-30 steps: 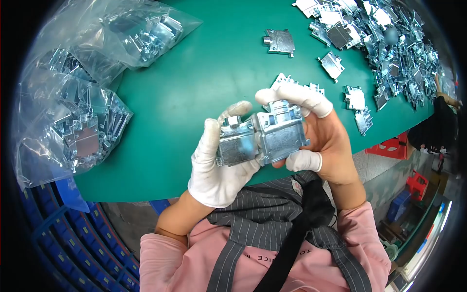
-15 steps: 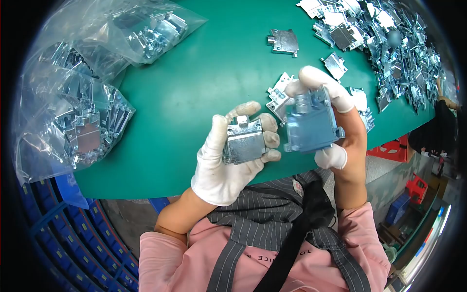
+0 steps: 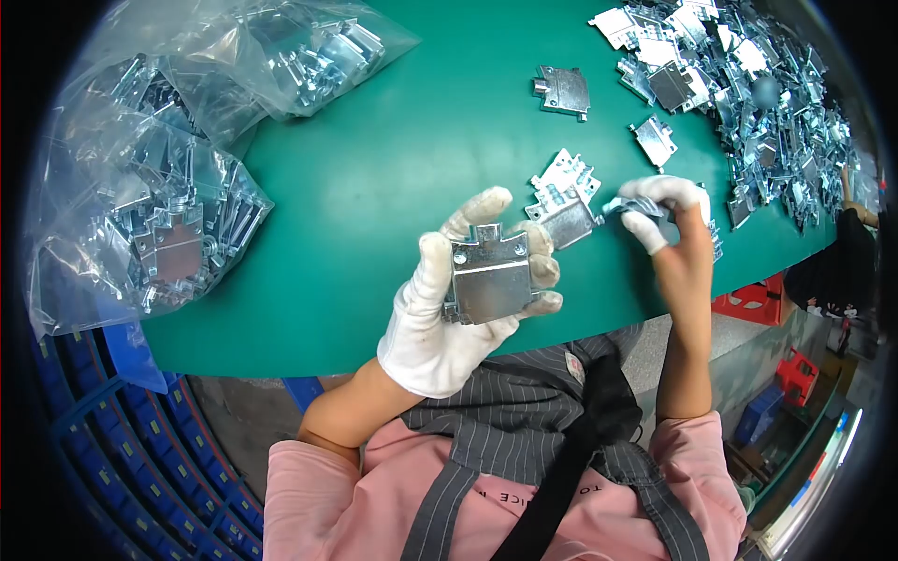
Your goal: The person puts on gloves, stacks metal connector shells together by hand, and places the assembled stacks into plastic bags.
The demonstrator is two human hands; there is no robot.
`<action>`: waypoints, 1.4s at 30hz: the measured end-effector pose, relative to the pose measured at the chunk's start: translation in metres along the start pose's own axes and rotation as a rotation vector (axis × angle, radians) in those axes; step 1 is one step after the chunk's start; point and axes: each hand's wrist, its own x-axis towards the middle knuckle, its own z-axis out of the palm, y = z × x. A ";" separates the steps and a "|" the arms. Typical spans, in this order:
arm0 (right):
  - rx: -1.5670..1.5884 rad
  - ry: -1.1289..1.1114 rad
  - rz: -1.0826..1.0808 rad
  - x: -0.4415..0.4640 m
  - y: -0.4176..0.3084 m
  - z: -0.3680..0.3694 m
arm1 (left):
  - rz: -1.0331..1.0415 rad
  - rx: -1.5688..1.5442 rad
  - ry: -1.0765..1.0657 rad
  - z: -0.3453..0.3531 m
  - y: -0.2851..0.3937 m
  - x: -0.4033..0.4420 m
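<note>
My left hand (image 3: 426,323), in a white glove with fingertips partly uncovered by nothing I can make out, is closed around a silver metal connector shell (image 3: 492,282). The shell's flat face is turned up, its short neck pointing away from me. To the right, my right hand (image 3: 675,208), also gloved, pinches another metal shell (image 3: 640,207), tilted nearly edge-on and slightly blurred. Just left of that hand, a few loose metal shells (image 3: 569,224) lie overlapping on the green table (image 3: 327,206).
Clear plastic bags (image 3: 103,215) full of metal shells lie at the left. A large heap of shells (image 3: 776,122) covers the far right, with single shells (image 3: 564,91) nearer the middle. Blue bins (image 3: 140,439) stand below left; a red stool (image 3: 753,301) is beyond the right edge.
My right hand has moved down and right, away from the left hand, and its shell has turned from face-on to nearly edge-on. The left hand still grips its shell, shifted slightly right.
</note>
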 end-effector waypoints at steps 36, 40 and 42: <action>1.131 -0.314 0.509 -0.013 -0.052 0.014 | 0.118 -0.086 -0.083 0.000 0.000 -0.009; 1.233 -0.334 0.571 -0.015 -0.059 0.016 | 0.112 -0.077 -0.091 -0.005 0.002 -0.009; 1.233 -0.375 0.409 -0.013 -0.053 0.013 | 0.105 -0.104 -0.080 -0.005 0.002 -0.007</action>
